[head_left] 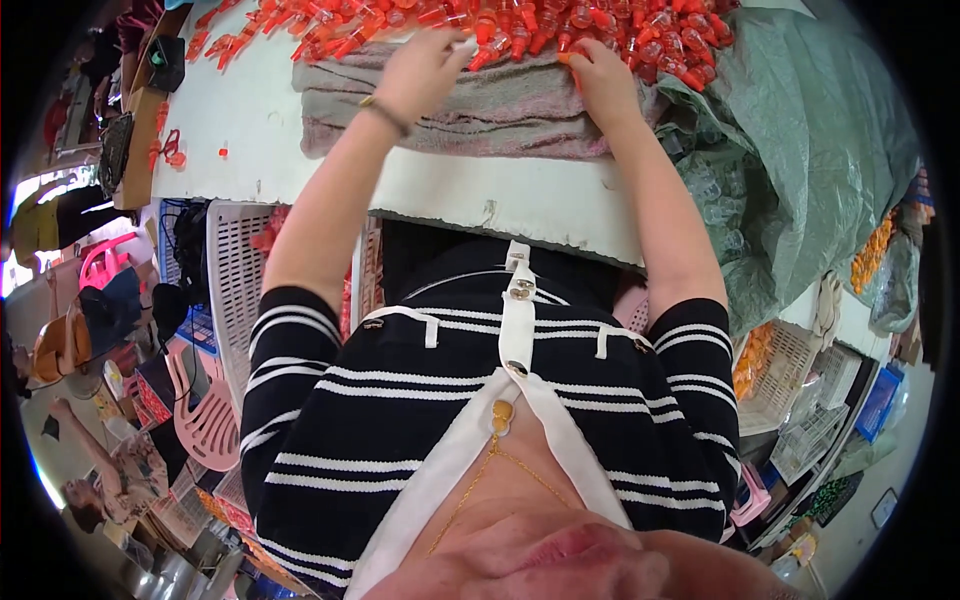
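Note:
Red-orange translucent plastic pieces (520, 30), small and bottle-like, lie in a large heap along the far side of the white table (480, 190). My left hand (425, 75) is over the folded grey-pink towel (520, 110), fingers bent together at the edge of the heap. Something pale shows at its fingertips, too small to name. To the right, my right hand (605, 80) pinches a small orange plastic piece (566, 58) at the near edge of the heap. Its other fingers are curled and partly hidden.
A big green plastic bag (800, 150) with clear pieces inside covers the table's right side. Red scraps (170, 152) lie at the left. White baskets (235, 290) stand below the table edge. A pink plastic chair (200, 410) and other people are farther left.

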